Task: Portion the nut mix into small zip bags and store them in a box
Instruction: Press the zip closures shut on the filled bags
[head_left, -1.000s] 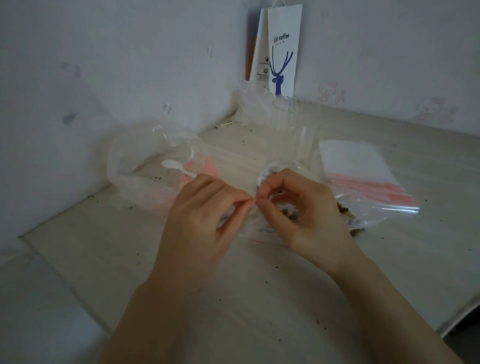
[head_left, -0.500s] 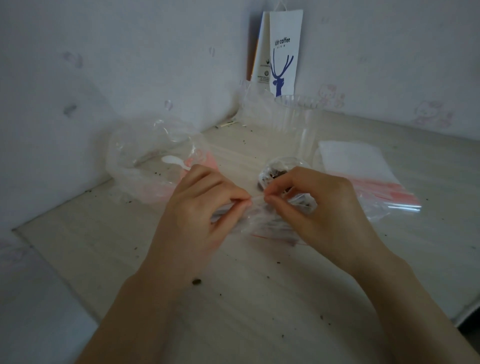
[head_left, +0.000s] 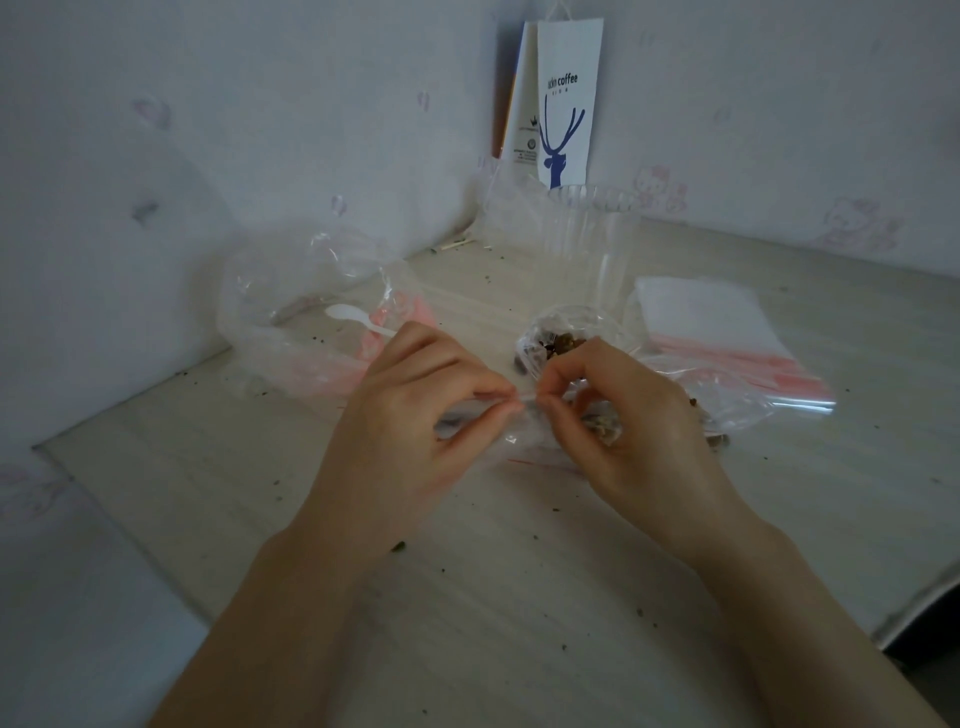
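- Left hand (head_left: 410, 410) and right hand (head_left: 623, 415) each pinch the top strip of one small zip bag (head_left: 519, 434), thumb against forefinger. Their fingertips almost meet, low over the bench (head_left: 519, 597).
- I read this as the sealing step. Nuts show through the bag under the right palm, so it looks filled and the zip is being pressed closed.
- Next, as I judge it, the pinch must run along the strip to both ends, and then the bag goes to the box. I cannot tell which thing is the box; a clear tub (head_left: 592, 244) stands behind, near the wall corner.
- Nut mix (head_left: 553, 345) sits in an open clear wrap just behind the right hand, close enough that a careless knuckle could tip it.
- A stack (head_left: 701, 317) of empty bags lies to the right, and a spoon (head_left: 343, 312) rests in a big bag (head_left: 270, 312) to the left.
- Walls close in at the left and rear, and the bench edge falls away at near left and near right. I see free bench, dotted with crumbs, between the hands and me.
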